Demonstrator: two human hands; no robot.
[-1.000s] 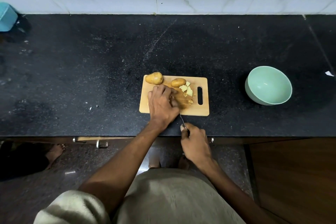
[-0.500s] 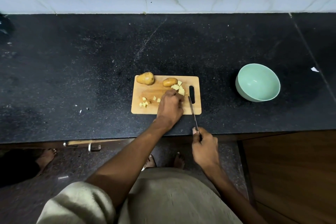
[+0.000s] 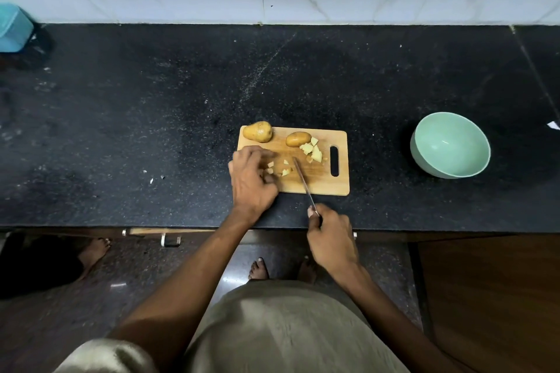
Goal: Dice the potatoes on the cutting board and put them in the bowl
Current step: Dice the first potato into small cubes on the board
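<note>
- Your cutting board is pale wood with a slot handle at its right end, and it lies on the black speckled counter near the front edge.
- At the board's far left corner sits a whole potato, brown-skinned and plump; part of it overhangs the far edge.
- A smaller potato lies further right along the far edge, skin on.
- Just right of it, touching, is a loose heap of pale yellow potato chunks, irregular in shape.
- A second scatter of small diced bits lies mid-board, between your left hand and the blade.
- Your left hand covers the board's left end, fingers curled down beside the small dice; you cannot tell from here whether they pinch any piece.
- Your right hand is wrapped round the handle of the knife, with the forefinger along the top; the thin blade slants across the board and its tip reaches the diced bits.
- The mint green bowl stands well apart to the right on the counter, with no potato visible inside.
</note>
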